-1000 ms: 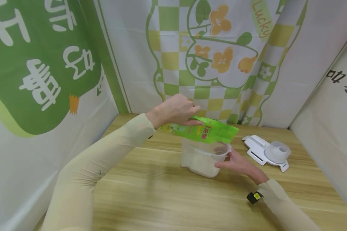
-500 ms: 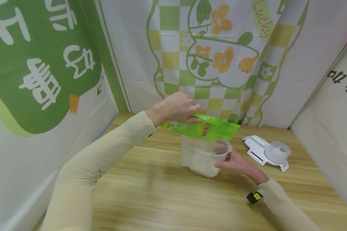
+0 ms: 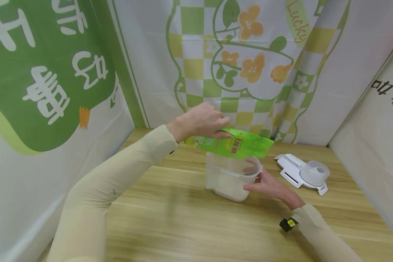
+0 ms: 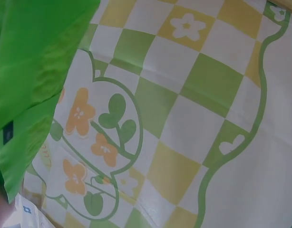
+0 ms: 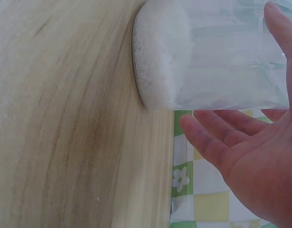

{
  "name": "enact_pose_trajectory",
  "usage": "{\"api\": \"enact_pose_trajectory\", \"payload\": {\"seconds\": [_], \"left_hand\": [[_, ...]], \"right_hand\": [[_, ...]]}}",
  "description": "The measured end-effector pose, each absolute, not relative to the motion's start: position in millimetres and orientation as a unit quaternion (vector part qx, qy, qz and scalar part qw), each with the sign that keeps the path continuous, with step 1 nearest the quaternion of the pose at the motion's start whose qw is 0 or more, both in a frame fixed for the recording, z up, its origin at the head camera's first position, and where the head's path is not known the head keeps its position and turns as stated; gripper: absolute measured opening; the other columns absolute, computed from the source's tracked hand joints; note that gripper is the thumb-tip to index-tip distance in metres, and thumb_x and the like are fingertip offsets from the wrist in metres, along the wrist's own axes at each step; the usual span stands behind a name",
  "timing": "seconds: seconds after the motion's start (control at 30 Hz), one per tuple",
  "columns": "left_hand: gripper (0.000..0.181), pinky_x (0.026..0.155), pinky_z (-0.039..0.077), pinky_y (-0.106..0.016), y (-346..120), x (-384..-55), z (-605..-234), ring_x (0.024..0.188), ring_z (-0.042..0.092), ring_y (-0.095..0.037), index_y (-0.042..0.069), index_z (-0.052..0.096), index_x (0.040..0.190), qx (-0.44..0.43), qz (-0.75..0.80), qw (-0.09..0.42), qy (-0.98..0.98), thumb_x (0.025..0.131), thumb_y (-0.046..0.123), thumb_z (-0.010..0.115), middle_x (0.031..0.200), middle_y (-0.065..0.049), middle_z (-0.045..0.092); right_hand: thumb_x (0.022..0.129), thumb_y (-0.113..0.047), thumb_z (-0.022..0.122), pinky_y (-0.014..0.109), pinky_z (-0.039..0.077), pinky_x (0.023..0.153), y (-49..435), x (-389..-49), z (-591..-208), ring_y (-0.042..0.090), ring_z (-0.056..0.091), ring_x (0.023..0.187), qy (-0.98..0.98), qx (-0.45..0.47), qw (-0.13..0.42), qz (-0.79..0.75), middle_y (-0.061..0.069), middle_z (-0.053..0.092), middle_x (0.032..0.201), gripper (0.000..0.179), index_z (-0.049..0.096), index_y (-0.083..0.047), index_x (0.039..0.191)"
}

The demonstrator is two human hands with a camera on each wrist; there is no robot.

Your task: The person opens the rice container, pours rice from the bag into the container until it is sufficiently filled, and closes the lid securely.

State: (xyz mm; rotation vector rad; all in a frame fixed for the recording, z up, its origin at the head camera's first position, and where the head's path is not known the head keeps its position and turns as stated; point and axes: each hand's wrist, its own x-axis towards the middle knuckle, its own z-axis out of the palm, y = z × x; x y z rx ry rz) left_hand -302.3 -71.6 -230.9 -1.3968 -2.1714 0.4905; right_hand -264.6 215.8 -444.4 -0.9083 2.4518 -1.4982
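My left hand (image 3: 204, 122) grips a bright green printed bag (image 3: 249, 145) by its upper edge. The bag lies slanted over the mouth of a clear plastic container (image 3: 213, 171), its low end near the rim. White grains (image 3: 227, 186) that look like rice fill the container's lower part; the right wrist view shows these grains (image 5: 160, 57) banked at the bottom. With thumb in front and fingers behind, my right hand (image 3: 268, 185) holds the container's right side. In the left wrist view the bag (image 4: 32, 71) fills the left edge, hiding most of the hand.
A white lid (image 3: 291, 169) with clips lies on the wooden table (image 3: 183, 225) to the right, a translucent cup (image 3: 315, 173) on top of it. A patterned curtain (image 3: 196, 65) hangs behind, and printed cloth walls (image 3: 95, 156) close in both sides.
The green bag and my left hand have shifted slightly up and to the right. The right hand and the container stay where they were.
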Motion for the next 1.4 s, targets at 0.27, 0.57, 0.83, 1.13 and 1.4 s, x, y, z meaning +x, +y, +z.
{"api": "enact_pose_trajectory", "payload": {"seconds": [0.27, 0.57, 0.83, 1.13, 1.4], "left_hand": [[0.052, 0.045, 0.016, -0.024, -72.8, -303.0, -230.5, 0.048, 0.021, -0.008, 0.014, 0.044, 0.073, -0.518, 0.185, 0.247, -0.798, 0.096, 0.061, 0.046, 0.056, 0.007, 0.028], [0.053, 0.044, 0.018, -0.024, -70.6, -302.2, -228.8, 0.048, 0.022, -0.008, 0.015, 0.043, 0.074, -0.515, 0.199, 0.231, -0.801, 0.096, 0.063, 0.045, 0.057, 0.007, 0.03], [0.053, 0.045, 0.018, -0.025, -72.7, -301.1, -226.0, 0.049, 0.022, -0.008, 0.015, 0.042, 0.073, -0.514, 0.195, 0.227, -0.804, 0.095, 0.062, 0.047, 0.056, 0.007, 0.029], [0.053, 0.046, 0.018, -0.025, -75.7, -302.5, -226.0, 0.049, 0.023, -0.008, 0.013, 0.046, 0.074, -0.514, 0.198, 0.223, -0.804, 0.096, 0.062, 0.047, 0.056, 0.006, 0.03], [0.054, 0.045, 0.018, -0.024, -74.5, -302.3, -225.5, 0.049, 0.022, -0.008, 0.014, 0.044, 0.073, -0.516, 0.194, 0.223, -0.804, 0.095, 0.064, 0.047, 0.056, 0.007, 0.029]], "right_hand": [[0.083, -0.012, 0.077, 0.044, 0.054, 0.089, 216.6, -264.9, -445.7, 0.042, 0.055, 0.12, 0.819, -0.295, 0.061, -0.487, 0.03, 0.053, 0.134, 0.087, 0.022, -0.009, 0.15], [0.083, -0.013, 0.078, 0.047, 0.054, 0.089, 217.1, -265.2, -446.2, 0.042, 0.059, 0.115, 0.821, -0.295, 0.067, -0.485, 0.033, 0.051, 0.134, 0.089, 0.02, -0.001, 0.15], [0.083, -0.014, 0.078, 0.05, 0.053, 0.091, 216.7, -263.4, -443.7, 0.043, 0.057, 0.117, 0.817, -0.294, 0.071, -0.49, 0.033, 0.05, 0.135, 0.09, 0.02, -0.006, 0.152], [0.084, -0.012, 0.077, 0.045, 0.054, 0.089, 216.8, -265.0, -445.5, 0.039, 0.06, 0.114, 0.822, -0.296, 0.061, -0.483, 0.033, 0.051, 0.135, 0.089, 0.02, -0.004, 0.151], [0.084, -0.013, 0.077, 0.045, 0.053, 0.091, 216.0, -263.7, -444.4, 0.042, 0.059, 0.115, 0.824, -0.289, 0.068, -0.483, 0.032, 0.051, 0.136, 0.089, 0.02, -0.004, 0.152]]}}
